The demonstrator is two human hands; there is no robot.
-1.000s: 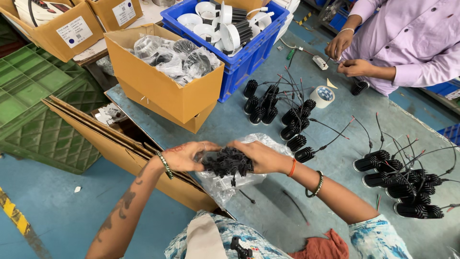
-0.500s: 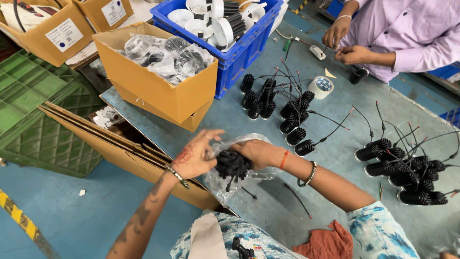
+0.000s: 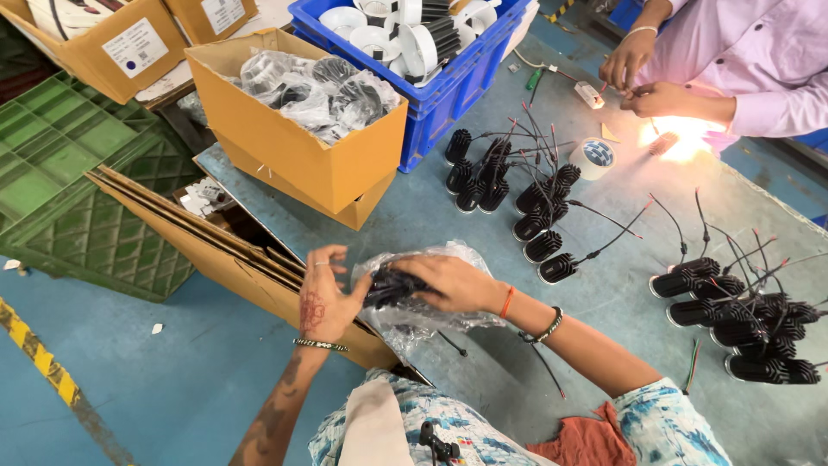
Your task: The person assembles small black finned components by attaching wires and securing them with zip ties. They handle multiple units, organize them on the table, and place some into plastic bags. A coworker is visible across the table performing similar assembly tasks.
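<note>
Lower centre: left hand (image 3: 325,298) holds bag (image 3: 431,293) mouth, fingers pinched on plastic; right hand (image 3: 453,283) inside, closed round black heatsink (image 3: 390,286).

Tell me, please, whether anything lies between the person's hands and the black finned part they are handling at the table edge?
Yes: the clear plastic bag wraps the black finned part. The right hand lies over the bag; the left hand grips its open end.

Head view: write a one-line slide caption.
Both hands, left and right, hold a black finned part inside a clear plastic bag.
</note>
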